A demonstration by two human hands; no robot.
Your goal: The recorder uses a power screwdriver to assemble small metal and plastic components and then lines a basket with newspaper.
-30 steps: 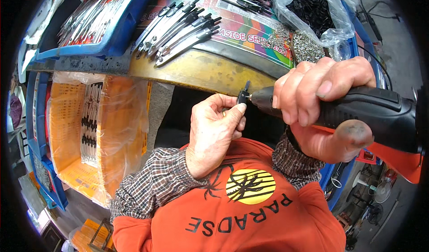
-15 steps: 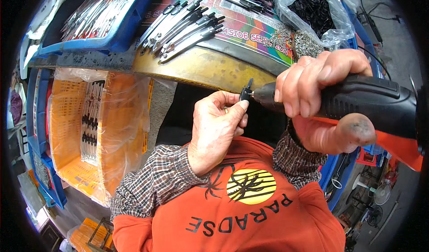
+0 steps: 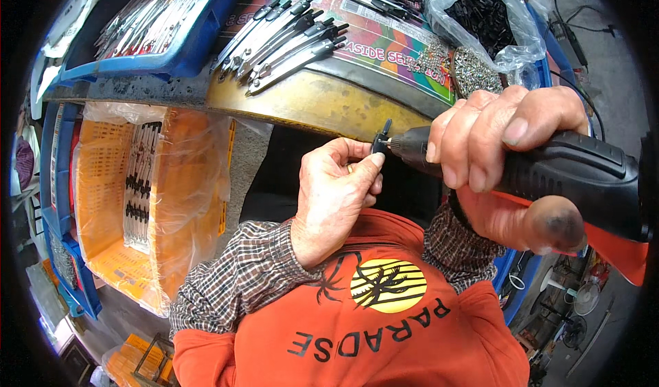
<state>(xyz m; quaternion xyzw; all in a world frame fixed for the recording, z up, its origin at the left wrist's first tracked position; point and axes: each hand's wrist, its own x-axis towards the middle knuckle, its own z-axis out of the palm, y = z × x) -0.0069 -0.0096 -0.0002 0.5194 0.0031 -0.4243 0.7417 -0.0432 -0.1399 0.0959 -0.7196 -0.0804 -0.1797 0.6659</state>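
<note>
Right hand (image 3: 504, 157): in the right half of the frame, wrapped tight around the body of a black power tool (image 3: 549, 181), fingers over the top, thumb underneath.
Power tool: lies across the right side, its narrow nose pointing left toward the centre; the tip meets a small black part (image 3: 379, 140).
Left hand (image 3: 336, 195): at the centre of the frame, fingers curled in a narrow pinch, thumb and fingertips closed on the small black part.
Small black part: just above the centre, between the left fingertips and the tool's tip, touching both; its exact shape is too small to tell.
Workbench (image 3: 309, 102): curves across the upper middle, with a worn yellow edge.
Metal pieces with black ends (image 3: 285, 40): a row lying on the bench, upper centre.
Blue tray (image 3: 165, 30): upper left, filled with more long metal pieces.
Plastic bag (image 3: 484, 20): upper right, clear, holding dark small parts.
Orange crate (image 3: 137, 195): left side, lined with clear plastic, a strip of metal pieces inside.
Clothing: checked sleeves and an orange top fill the lower centre.
</note>
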